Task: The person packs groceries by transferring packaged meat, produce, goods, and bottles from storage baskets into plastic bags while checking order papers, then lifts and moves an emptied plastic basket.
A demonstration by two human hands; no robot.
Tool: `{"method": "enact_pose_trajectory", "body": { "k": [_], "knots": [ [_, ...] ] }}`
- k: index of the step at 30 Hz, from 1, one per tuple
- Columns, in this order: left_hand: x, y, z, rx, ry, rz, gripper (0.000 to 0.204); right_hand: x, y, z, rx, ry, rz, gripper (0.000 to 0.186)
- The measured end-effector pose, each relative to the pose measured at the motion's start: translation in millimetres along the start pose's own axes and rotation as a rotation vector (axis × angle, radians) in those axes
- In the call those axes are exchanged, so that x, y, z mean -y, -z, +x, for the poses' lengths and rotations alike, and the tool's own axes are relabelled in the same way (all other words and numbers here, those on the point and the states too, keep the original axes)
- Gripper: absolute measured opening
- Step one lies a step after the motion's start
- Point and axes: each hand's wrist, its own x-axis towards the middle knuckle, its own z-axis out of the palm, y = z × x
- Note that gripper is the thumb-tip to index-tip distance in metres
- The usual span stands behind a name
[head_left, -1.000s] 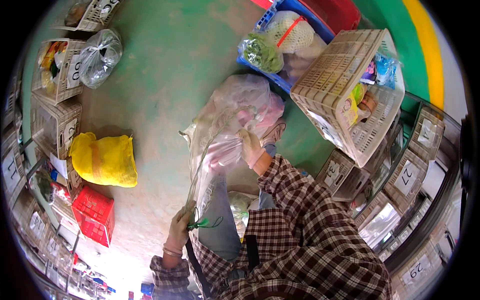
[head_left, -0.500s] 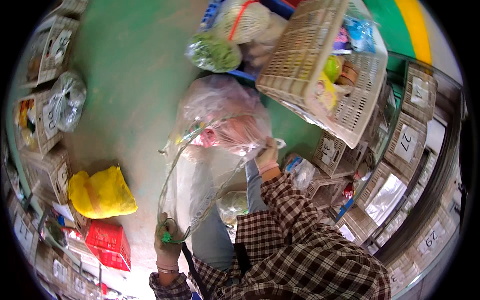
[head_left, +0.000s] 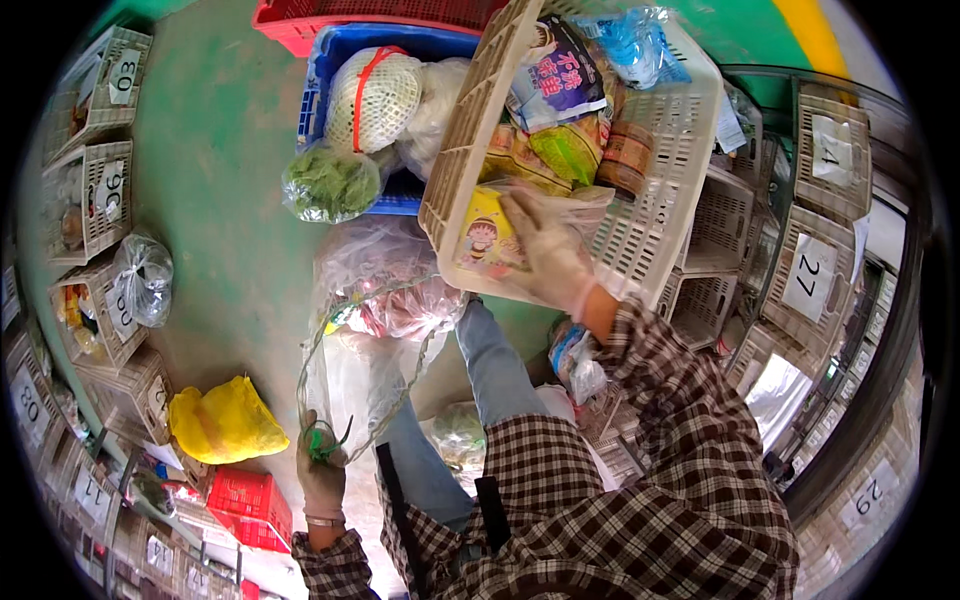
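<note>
My left hand (head_left: 322, 478), in a pale glove, is closed on the green-tied cord (head_left: 322, 440) at the mouth of a large clear plastic bag (head_left: 335, 375). The bag hangs in front of my legs, with pinkish packages (head_left: 395, 308) showing through its film. My gloved right hand (head_left: 552, 258) reaches into a tilted beige crate (head_left: 690, 150), fingers extended over a yellow cartoon-printed package (head_left: 485, 235). Beside it in the crate lie a purple and white packet (head_left: 560, 75), a green packet (head_left: 570, 150), a brown jar (head_left: 626, 160) and a blue bag (head_left: 640, 45).
Behind the bag, a blue crate (head_left: 315, 95) holds a netted white bundle (head_left: 375, 100) and bagged greens (head_left: 335, 182). A red crate (head_left: 290, 22) stands beyond. Numbered crates line both sides. A yellow bag (head_left: 228, 420) and red box (head_left: 250, 508) lie at left.
My right hand has let go of the clear bag's rim and moved up into the beige crate, onto the yellow package. My left hand keeps its hold on the cord. The view has shifted.
</note>
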Motion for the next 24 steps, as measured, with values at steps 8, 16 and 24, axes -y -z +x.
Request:
{"method": "enact_pose_trajectory", "body": {
  "k": [8,16,24],
  "knots": [
    [6,-64,5,-0.024,-0.084,0.074,0.040,-26,-1,28,0.097,-0.071,0.041,0.088],
    [8,-48,-11,0.009,-0.418,0.857,0.040,14,91,-76,-0.211,-0.371,1.381,0.074],
    [25,28,0,0.135,-0.232,0.238,0.044,64,33,-90,0.020,0.101,0.542,0.073]
  ]
}}
